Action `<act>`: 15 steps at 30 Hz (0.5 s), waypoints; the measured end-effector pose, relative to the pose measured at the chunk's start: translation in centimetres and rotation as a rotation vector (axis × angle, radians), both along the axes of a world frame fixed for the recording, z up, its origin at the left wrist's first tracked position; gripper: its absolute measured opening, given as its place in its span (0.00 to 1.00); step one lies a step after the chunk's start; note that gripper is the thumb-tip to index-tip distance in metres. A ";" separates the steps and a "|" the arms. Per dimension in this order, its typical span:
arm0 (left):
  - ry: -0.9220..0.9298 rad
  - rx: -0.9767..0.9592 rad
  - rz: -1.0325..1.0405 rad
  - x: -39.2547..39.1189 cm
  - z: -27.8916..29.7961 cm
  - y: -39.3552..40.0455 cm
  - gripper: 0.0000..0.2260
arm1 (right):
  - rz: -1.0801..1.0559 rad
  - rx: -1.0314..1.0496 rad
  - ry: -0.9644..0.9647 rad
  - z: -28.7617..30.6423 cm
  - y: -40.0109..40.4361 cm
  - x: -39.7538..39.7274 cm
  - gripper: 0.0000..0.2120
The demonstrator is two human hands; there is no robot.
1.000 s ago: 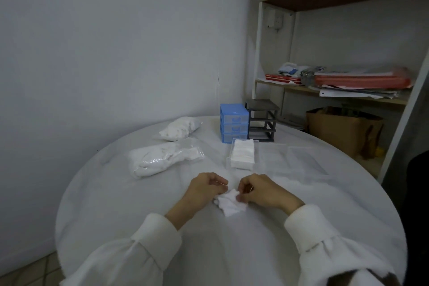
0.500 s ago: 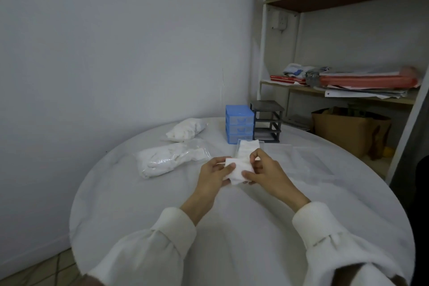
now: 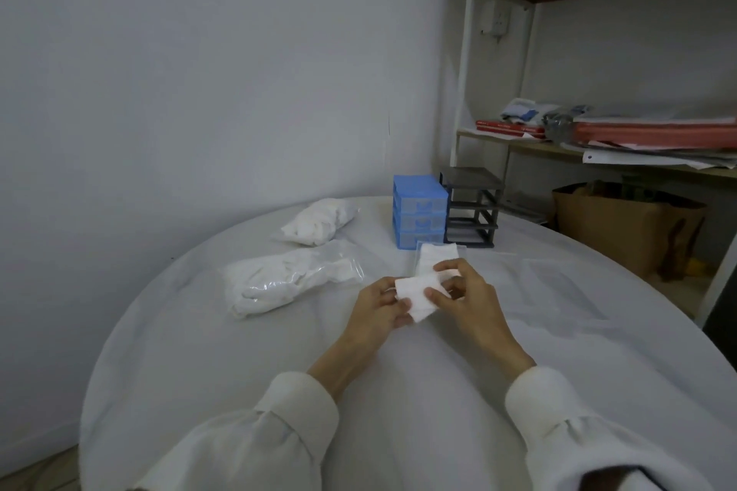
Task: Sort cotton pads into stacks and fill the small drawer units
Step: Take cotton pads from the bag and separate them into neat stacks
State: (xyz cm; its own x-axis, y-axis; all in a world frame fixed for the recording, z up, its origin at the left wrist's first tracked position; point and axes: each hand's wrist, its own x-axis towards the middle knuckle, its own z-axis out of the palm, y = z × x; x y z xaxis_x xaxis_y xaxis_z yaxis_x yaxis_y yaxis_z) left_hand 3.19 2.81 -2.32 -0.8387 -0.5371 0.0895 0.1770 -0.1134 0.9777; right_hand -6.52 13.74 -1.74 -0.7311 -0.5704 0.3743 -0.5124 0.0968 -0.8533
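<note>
Above the middle of the round white table (image 3: 239,331), the left hand (image 3: 377,307) and right hand (image 3: 470,297) together pinch a small sheaf of square white cotton pads (image 3: 418,291), soft and flat, thumbs on top and fingers curled beneath. Two clear bags of pads (image 3: 287,279) lie to the left, and two small drawer units stand behind: a blue one (image 3: 419,217) with three drawers and a dark grey frame (image 3: 472,211). Another stack of pads (image 3: 432,257) is half hidden behind the hands, and how many pads are held cannot be told.

pad stack (image 3: 432,257) partly hidden, shelf (image 3: 598,155) cropped
</note>
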 end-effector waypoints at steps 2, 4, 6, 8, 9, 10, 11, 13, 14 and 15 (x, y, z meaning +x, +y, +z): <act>0.011 -0.015 -0.008 -0.1 0.0 -0.3 0.13 | 0.001 -0.016 0.007 0.1 -0.1 -0.1 0.08; 0.026 -0.058 -0.009 -0.2 -0.1 -0.6 0.10 | 0.002 -0.012 0.028 0.0 -0.3 -0.2 0.06; 0.031 -0.097 0.006 -0.1 -0.1 -0.7 0.08 | -0.008 0.027 0.086 -0.2 -0.4 -0.2 0.06; 0.034 -0.084 0.024 -0.3 -0.2 -0.6 0.07 | -0.018 0.052 0.130 -0.3 -0.5 -0.2 0.07; 0.038 -0.048 0.032 -0.4 -0.2 -0.6 0.07 | -0.024 0.040 0.136 -0.4 -0.5 -0.2 0.06; 0.045 -0.001 0.035 -0.4 -0.2 -0.5 0.07 | -0.035 0.016 0.133 -0.3 -0.6 -0.2 0.05; 0.049 0.039 0.028 -0.4 -0.1 -0.5 0.08 | -0.053 -0.015 0.124 -0.3 -0.6 -0.3 0.05; 0.053 0.066 -0.004 -0.3 -0.1 -0.5 0.08 | -0.082 -0.071 0.094 -0.3 -0.5 -0.4 0.04; 0.056 0.064 -0.020 -0.2 -0.2 -0.5 0.09 | -0.090 -0.082 0.081 -0.3 -0.4 -0.5 0.03; 0.059 0.058 -0.029 -0.2 -0.2 -0.5 0.11 | -0.094 -0.085 0.075 -0.3 -0.3 -0.4 0.03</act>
